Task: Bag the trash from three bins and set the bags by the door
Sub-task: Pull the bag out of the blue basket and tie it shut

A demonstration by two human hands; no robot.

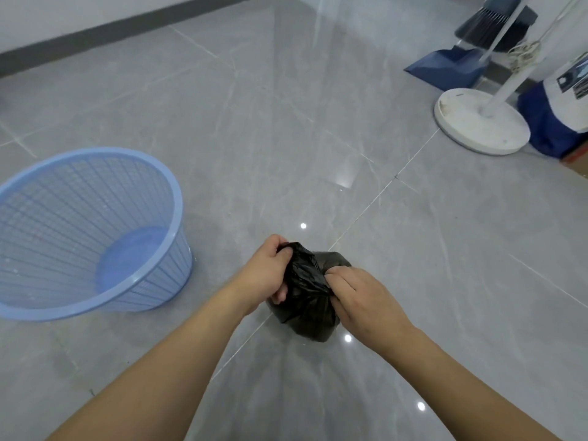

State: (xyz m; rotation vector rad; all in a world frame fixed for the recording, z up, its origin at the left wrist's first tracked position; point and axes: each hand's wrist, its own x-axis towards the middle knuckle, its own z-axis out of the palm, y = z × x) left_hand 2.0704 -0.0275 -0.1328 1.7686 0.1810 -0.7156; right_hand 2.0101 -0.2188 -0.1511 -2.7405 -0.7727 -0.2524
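1. Black crinkled plastic fills both hands: the left hand [265,272] curls its fingers round the gathered neck of the black trash bag [307,300] from the 9 o'clock side, thumb on top.
2. Opposite it, the right hand [366,302] pinches the bunched plastic from the 3 o'clock side, its fingertips pressed into the folds; the two hands sit close together with only the bag's neck between them.
3. Below the hands the bag bulges, small and rounded, its bottom on or just above the grey tiled floor [318,122]; I cannot tell which. It lies at about 6 o'clock of the view, over a grout line.
4. Both bare forearms reach in from the bottom edge.
5. At 9 o'clock of the bag, well apart from it, stands a light blue plastic mesh bin [92,230], upright, with nothing visible inside and its solid blue base showing.
6. Far off at 1 to 2 o'clock is a white round stand base [480,122] with a white pole rising from it.
7. Behind that base lean a dark blue dustpan [445,66] and a broom head [496,27].
8. At the right edge sits a white container [569,97] on something dark blue.
9. Along the top left runs a white wall with a dark skirting strip [95,33].
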